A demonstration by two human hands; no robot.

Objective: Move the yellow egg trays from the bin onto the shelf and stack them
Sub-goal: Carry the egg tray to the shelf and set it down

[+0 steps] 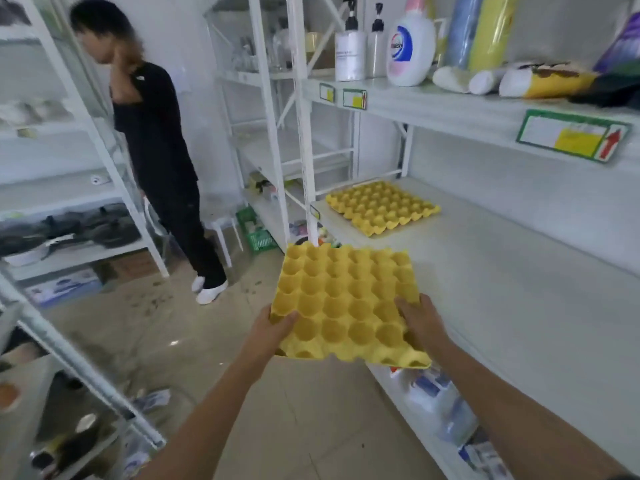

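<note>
Both hands grip one yellow egg tray [346, 303], held in the air at the near edge of the white shelf [502, 271]. Left hand [273, 329]: fingers closed on the tray's near-left corner, thumb lying across the top into a cup, the rest hidden beneath. Right hand [420, 322]: fingers pinched shut on the near-right edge, thumb on top, the others under the tray and out of sight. Tray tilts a little, far edge higher, cups facing up.

A second yellow egg tray [382, 206] lies flat on the shelf, farther back by the white upright post [304, 133], well apart from the held one. Bare shelf between them. Upper shelf carries a detergent bottle [410, 46] and pump bottles [350, 50]. A person in black [156, 140] stands in the aisle to the left, clear of the tray.

Both forearms reach forward and up from below, roughly parallel, wrists straight.
</note>
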